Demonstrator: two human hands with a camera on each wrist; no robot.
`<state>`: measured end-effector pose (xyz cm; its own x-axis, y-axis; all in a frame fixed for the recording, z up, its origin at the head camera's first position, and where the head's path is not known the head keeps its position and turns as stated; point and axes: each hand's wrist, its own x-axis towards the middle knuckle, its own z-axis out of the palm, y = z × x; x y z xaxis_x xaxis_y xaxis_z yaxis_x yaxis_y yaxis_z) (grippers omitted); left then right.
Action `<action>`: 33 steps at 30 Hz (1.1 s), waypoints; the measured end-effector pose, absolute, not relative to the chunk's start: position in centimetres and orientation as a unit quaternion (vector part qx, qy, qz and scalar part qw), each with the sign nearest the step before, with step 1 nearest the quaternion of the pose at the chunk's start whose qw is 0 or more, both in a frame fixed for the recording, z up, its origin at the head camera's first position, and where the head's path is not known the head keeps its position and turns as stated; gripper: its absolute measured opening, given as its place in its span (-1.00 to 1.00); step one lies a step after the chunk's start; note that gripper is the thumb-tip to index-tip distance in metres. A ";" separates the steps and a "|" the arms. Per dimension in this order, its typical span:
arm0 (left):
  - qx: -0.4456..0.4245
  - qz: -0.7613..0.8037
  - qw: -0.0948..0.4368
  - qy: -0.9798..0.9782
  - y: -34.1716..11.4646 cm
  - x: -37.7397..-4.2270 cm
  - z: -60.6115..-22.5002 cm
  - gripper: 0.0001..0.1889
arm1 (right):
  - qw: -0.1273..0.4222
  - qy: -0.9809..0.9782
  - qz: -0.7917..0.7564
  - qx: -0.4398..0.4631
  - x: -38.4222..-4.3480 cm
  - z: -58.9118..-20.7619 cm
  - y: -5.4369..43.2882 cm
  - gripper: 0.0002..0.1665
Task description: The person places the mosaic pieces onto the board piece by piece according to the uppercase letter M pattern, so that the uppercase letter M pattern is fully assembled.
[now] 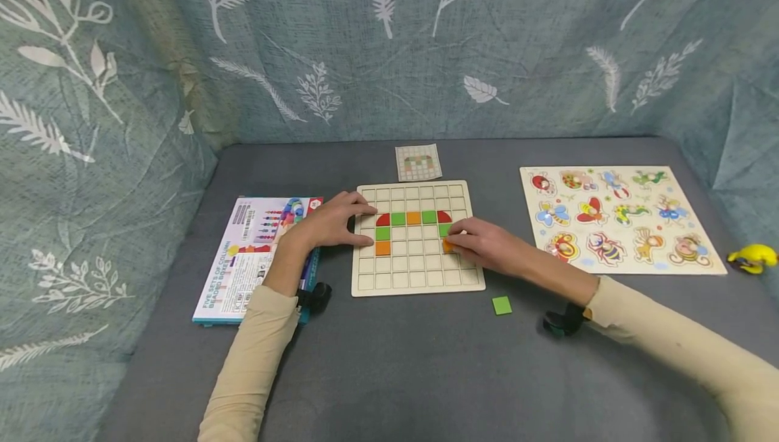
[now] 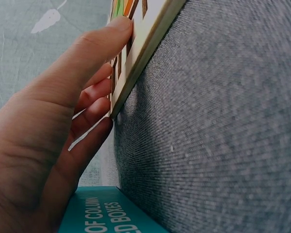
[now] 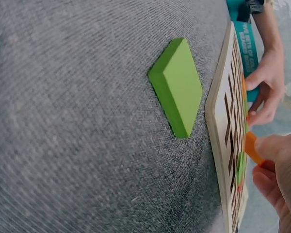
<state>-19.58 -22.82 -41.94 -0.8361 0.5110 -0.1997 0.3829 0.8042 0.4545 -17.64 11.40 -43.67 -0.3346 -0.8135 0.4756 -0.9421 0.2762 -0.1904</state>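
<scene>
A square wooden grid board point(image 1: 414, 274) lies on the dark table, with red, green and orange tiles set in an arch across its cells. My right hand point(image 1: 489, 246) pinches an orange square tile point(image 3: 252, 148) between thumb and fingers, tilted over the board's right side just below a green tile point(image 1: 445, 230). At the board's left edge rests my left hand point(image 1: 331, 221), thumb and fingers spread over the rim, with the thumb point(image 2: 117, 30) on the top face. A loose green square tile point(image 1: 502, 305) lies on the table near the board's lower right corner.
Behind the board lies a small pattern card point(image 1: 418, 162). A boxed toy point(image 1: 231, 280) sits to the left, under the left forearm. On the right are an insect-and-animal picture puzzle board point(image 1: 621, 219) and a yellow toy point(image 1: 754, 257). Fabric curtains point(image 1: 389, 50) enclose the table.
</scene>
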 end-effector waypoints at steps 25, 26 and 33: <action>0.232 0.200 0.163 0.938 -22.6 -19.5 -41.9 -0.28 | 0.121 -0.792 0.166 0.575 -17.8 -43.3 10.9 -0.76; 0.232 0.199 0.164 0.938 -22.6 -19.5 -41.9 -0.28 | 0.123 -0.790 0.166 0.578 -17.8 -43.4 10.9 -0.76; 0.234 0.204 0.165 0.936 -22.9 -19.6 -41.9 -0.29 | 0.125 -0.778 0.161 0.594 -18.2 -43.0 10.5 -0.81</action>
<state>-19.56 -22.87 -41.90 -0.8361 0.5050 -0.2143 0.3705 0.8079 0.4584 -18.19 10.53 -43.03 -0.2636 -0.8839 0.3863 -0.9646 0.2430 -0.1023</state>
